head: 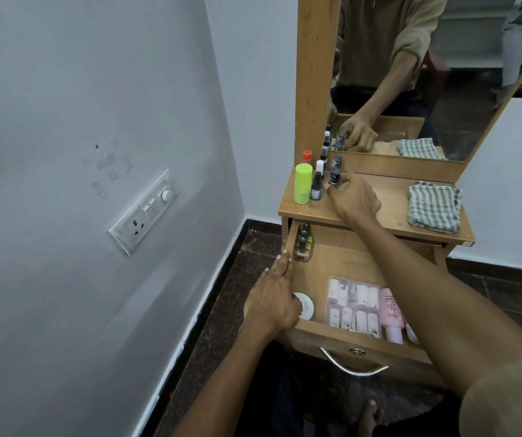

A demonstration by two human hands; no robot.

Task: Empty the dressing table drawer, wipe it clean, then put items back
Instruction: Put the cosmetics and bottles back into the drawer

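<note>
The wooden drawer (341,339) of the dressing table stands pulled out. Inside lie a clear case of small bottles (352,305), a pink bottle (391,313), a white round jar (306,305) and several nail polish bottles (303,244) at its back left corner. My left hand (273,299) rests on the drawer's left wall, fingers curled over the edge. My right hand (352,198) reaches over the tabletop (379,212) and pinches a small dark-capped bottle (335,176) standing among other bottles. A lime green container (303,187) stands at the tabletop's left.
A green checked cloth (434,206) lies folded on the right of the tabletop. A mirror (411,74) in a wooden frame rises behind the bottles. A grey wall with a switch panel (144,211) is close on the left. Dark floor lies below.
</note>
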